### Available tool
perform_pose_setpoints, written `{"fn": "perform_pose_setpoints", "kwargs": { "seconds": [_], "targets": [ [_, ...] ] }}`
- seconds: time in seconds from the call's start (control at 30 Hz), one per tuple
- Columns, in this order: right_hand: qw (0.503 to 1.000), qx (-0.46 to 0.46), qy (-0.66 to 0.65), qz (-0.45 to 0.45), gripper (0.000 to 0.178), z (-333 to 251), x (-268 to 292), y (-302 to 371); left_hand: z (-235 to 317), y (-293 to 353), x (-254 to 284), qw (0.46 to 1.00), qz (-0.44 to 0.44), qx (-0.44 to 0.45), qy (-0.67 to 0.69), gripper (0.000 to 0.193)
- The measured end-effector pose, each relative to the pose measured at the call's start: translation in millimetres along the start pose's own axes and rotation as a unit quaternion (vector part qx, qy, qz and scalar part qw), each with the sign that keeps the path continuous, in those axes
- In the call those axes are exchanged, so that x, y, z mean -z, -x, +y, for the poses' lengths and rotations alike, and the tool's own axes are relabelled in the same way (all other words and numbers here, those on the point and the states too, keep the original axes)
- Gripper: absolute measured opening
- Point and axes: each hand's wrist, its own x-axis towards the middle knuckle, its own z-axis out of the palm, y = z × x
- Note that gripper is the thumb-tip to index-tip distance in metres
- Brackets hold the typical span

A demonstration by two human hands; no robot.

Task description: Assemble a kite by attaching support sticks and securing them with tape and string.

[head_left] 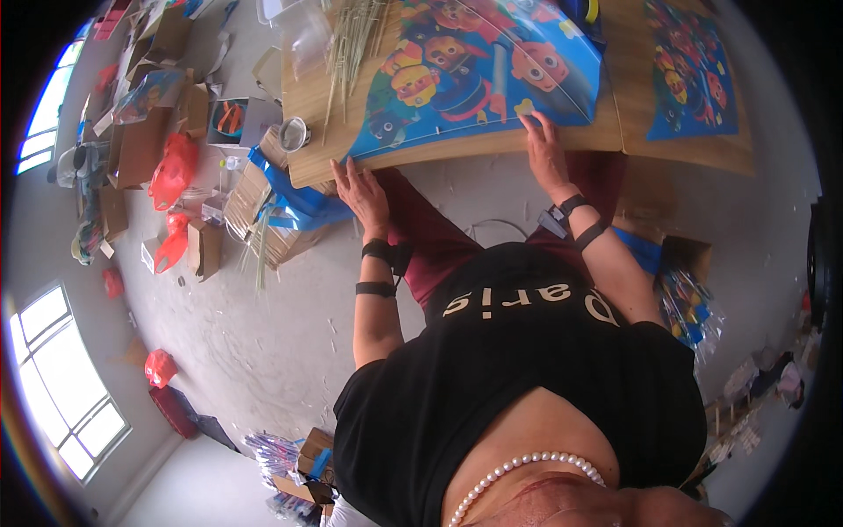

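A blue kite (pixel 457 83) with a print of cartoon figures lies spread on the wooden table, pale thin rods running across it and along its near edge. My left hand (pixel 362 198) is at the kite's near left corner, its fingers stretched out at the table edge. Further right, my right hand (pixel 546 158) has its fingertips on the near part of the kite, the fingers extended and slightly apart. Neither hand appears to grip anything. To the left of the kite lies a bundle of thin bamboo sticks (pixel 353 44).
A small round container (pixel 294 134) stands at the table's left edge. Another printed blue sheet (pixel 692 75) lies on the table's right part. Cardboard boxes (pixel 140 149), red plastic bags (pixel 174 171) and a blue bag (pixel 303 202) occupy the floor to the left.
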Motion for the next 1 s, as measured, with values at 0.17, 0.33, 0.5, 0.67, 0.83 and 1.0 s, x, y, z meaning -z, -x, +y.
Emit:
{"fn": "perform_pose_setpoints", "kwargs": {
  "seconds": [0.17, 0.33, 0.5, 0.67, 0.83, 1.0],
  "targets": [
    [1.0, 0.0, 0.01, 0.001, 0.049, 2.4, -2.0, 0.9, 2.7, 0.2, 0.0, 1.0, 0.006, 0.0, 0.006, 0.044],
    [1.0, 0.011, -0.001, 0.013, 0.047, 1.5, -1.9, 0.2, -2.5, 0.8, -1.9, 1.0, 0.002, -0.001, 0.016, 0.047],
    [1.0, 0.012, -0.015, 0.021, 0.042, 2.4, -2.3, 0.0, -3.1, 0.2, -3.7, 1.0, -0.001, 0.0, 0.01, 0.047],
    [0.999, -0.002, -0.04, 0.012, 0.037, 3.6, -3.8, 1.3, -3.0, 0.2, -4.5, 1.0, -0.001, -0.001, 0.005, 0.046],
    [0.999, 0.0, -0.031, 0.012, 0.035, 5.0, -3.5, 1.5, -2.8, 0.1, -5.5, 1.0, -0.008, 0.004, -0.01, 0.046],
    [0.999, 0.013, -0.029, 0.024, 0.034, 4.2, -4.4, 0.5, -3.6, 0.1, -5.3, 1.0, -0.007, 0.006, -0.007, 0.046]
  ]
}}
